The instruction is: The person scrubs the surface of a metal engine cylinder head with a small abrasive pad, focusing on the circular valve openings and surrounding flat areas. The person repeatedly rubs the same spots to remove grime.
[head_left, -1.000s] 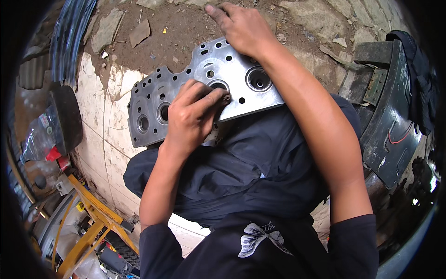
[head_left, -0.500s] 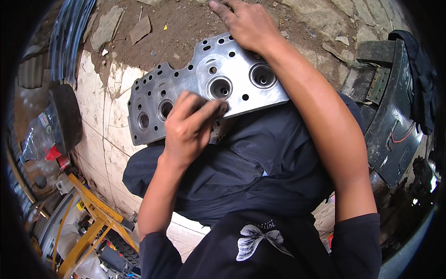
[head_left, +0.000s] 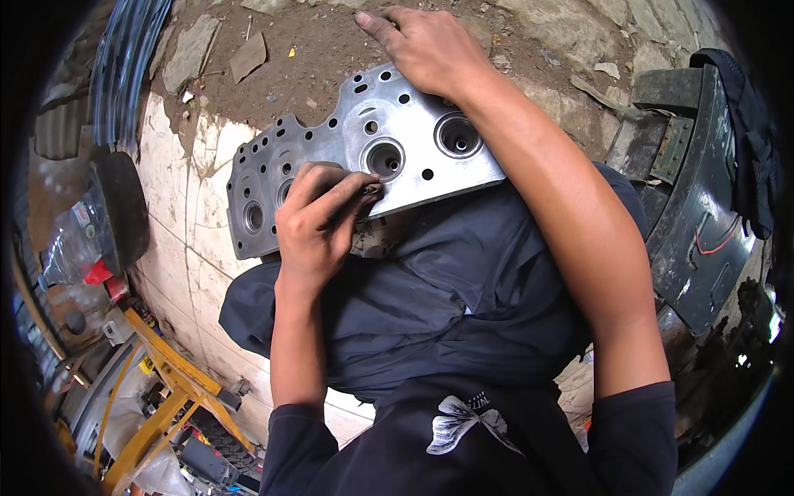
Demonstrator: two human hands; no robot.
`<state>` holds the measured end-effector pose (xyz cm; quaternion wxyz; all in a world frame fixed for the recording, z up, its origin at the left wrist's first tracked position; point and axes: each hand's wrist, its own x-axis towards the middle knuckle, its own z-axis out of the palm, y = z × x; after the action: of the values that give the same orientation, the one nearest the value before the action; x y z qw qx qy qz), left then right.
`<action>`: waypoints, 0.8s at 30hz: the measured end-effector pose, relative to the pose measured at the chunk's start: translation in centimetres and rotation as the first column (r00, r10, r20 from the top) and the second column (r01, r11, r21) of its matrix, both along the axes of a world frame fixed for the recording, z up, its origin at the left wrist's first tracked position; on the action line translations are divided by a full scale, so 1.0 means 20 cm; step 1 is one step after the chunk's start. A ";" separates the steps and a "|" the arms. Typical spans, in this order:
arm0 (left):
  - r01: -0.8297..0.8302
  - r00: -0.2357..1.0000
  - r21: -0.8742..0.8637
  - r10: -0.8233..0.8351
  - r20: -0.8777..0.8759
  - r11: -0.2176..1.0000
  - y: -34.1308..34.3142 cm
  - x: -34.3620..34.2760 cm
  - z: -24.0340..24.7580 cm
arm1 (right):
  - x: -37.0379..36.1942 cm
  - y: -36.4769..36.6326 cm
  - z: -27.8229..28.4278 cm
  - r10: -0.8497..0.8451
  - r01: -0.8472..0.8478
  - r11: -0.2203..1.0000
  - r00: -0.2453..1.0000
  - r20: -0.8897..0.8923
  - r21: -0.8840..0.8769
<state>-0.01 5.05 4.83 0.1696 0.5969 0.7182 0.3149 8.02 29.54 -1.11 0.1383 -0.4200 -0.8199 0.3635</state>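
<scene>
A silvery metal cylinder head (head_left: 418, 161), with round valve seats and many small holes, lies tilted across my lap. My left hand (head_left: 313, 219) is over its near edge, fingers curled and pinched together beside one of the larger round seats. Something small and dark may be between the blackened fingertips; I cannot make it out. At the far right edge rests the heel of my right hand (head_left: 430, 50). Its thumb and a finger stretch apart past the edge, while the other fingers are partly hidden. My right forearm crosses the head's right end.
Pale floor tiles (head_left: 178, 215) meet bare dirt and stones (head_left: 331, 41) ahead. On the left are a dark rounded block (head_left: 122, 202), a plastic bag (head_left: 70, 240) and a yellow metal frame (head_left: 169, 376). A dark metal panel (head_left: 699, 256) with a cloth hanging on it stands at right.
My left hand has shifted slightly left and down along the cylinder head. The head's right end and my right hand have moved a little to the left.
</scene>
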 end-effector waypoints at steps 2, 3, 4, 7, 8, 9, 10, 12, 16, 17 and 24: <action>-0.015 0.999 0.001 0.015 -0.038 1.000 0.00 -0.02 0.00 | 0.01 0.01 0.02 0.025 -0.024 0.999 0.999 0.023 -0.040; -0.040 0.998 0.009 0.040 -0.055 0.999 -0.01 -0.02 -0.02 | 0.02 0.01 0.04 0.037 -0.035 0.998 0.999 0.036 -0.061; -0.065 0.995 0.016 0.066 -0.072 0.998 -0.01 -0.02 -0.02 | 0.02 0.00 0.06 0.043 -0.039 0.996 0.998 0.049 -0.076; 0.064 0.984 0.040 -0.056 -0.166 0.997 0.04 -0.08 -0.01 | 0.02 -0.01 0.09 0.054 -0.045 0.993 0.996 0.074 -0.109; 0.078 0.983 0.008 -0.075 -0.168 0.997 0.05 -0.08 0.00 | 0.02 -0.02 0.09 0.053 -0.044 0.992 0.996 0.072 -0.114; 0.102 0.982 -0.003 -0.101 -0.162 0.995 0.06 -0.08 0.01 | 0.03 -0.02 0.09 0.055 -0.046 0.992 0.996 0.070 -0.117; 0.125 0.980 -0.013 -0.125 -0.156 0.992 0.08 -0.08 0.02 | 0.03 -0.02 0.09 0.056 -0.048 0.992 0.996 0.065 -0.113; 0.165 0.979 -0.047 -0.170 -0.114 0.985 0.11 -0.09 0.03 | 0.03 -0.02 0.08 0.061 -0.055 0.993 0.997 0.054 -0.103; 0.243 0.969 -0.066 -0.246 -0.039 0.968 0.14 -0.10 0.03 | 0.02 -0.03 0.09 0.087 -0.080 0.993 0.993 0.079 -0.085; 0.263 0.963 -0.052 -0.265 -0.039 0.963 0.16 -0.10 0.02 | 0.02 -0.03 0.08 0.098 -0.092 0.994 0.992 0.083 -0.066; 0.282 0.959 0.009 -0.282 -0.021 0.959 0.19 -0.09 -0.01 | 0.02 0.00 0.07 0.092 -0.086 0.995 0.991 0.094 -0.058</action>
<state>-1.89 8.85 4.55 0.2022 0.6972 0.6255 0.2858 8.40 29.54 0.21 0.0707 -0.4038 -0.8335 0.3705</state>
